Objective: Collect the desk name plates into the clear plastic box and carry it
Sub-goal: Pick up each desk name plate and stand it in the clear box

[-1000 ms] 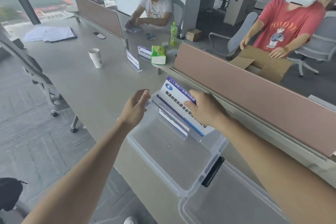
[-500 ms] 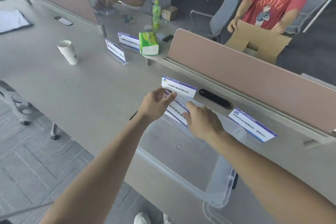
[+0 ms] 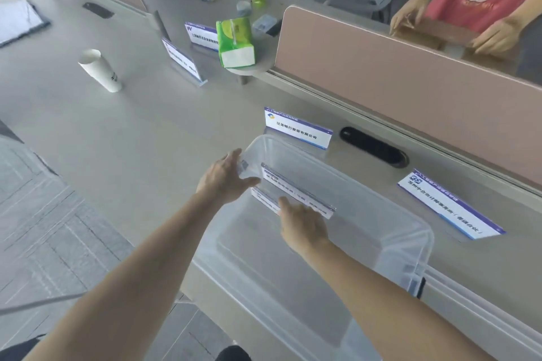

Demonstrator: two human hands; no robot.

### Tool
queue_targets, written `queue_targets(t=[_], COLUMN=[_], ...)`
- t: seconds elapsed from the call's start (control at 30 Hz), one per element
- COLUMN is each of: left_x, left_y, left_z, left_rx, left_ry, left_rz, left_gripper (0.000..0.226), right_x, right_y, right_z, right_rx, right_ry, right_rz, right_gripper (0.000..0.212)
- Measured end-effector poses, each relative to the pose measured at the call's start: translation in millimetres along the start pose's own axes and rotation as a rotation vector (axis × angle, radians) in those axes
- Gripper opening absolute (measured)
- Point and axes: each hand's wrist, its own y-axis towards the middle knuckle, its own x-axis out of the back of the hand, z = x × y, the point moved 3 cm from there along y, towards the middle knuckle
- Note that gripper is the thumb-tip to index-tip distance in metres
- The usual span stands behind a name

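Holding name plate (image 3: 296, 189) inside clear box (image 3: 264, 261), right hand (image 3: 303, 224); left hand (image 3: 224, 179) touching
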Motion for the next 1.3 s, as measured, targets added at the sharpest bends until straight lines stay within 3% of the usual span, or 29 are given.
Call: queue_targets(t=[0.2,0.9,1.07,1.17,1.3], left_x=[-2.3,-5.8,5.2,19.4,53.3], left_y=[27.3,32.6,28.6,23.7,11.9], left_z=[-6.7,-9.4,-3.9,-3.4,-16.3], left_rx=[-0.074,-0.067,-0.055,-0.141,-0.313], left_ry=[0.037,-0.055,-0.208,-0.287,-0.448], left_rz=[-0.033,0.022,0.051,-0.032,-0.224], left_gripper=[0.05,0.051,0.057,0.054,0.033], right_x=[-13.6,-21.6,9.9,35.7,67.7], right_y=[12.8,37.6,24.6,9.0,-15.6], right_z=[-5.1,-3.3,0.9,2.7,-0.3], right_rx=[-0.031,-0.031,0.016,0.016,-0.103], right_ry=[-0.01,-0.083,-0.102,-0.067,-0.003], right_rz=[0.055,0.034,-0.127,-0.207,-0.289], right_gripper=[0.028,0.03,0.032,0.03,0.026])
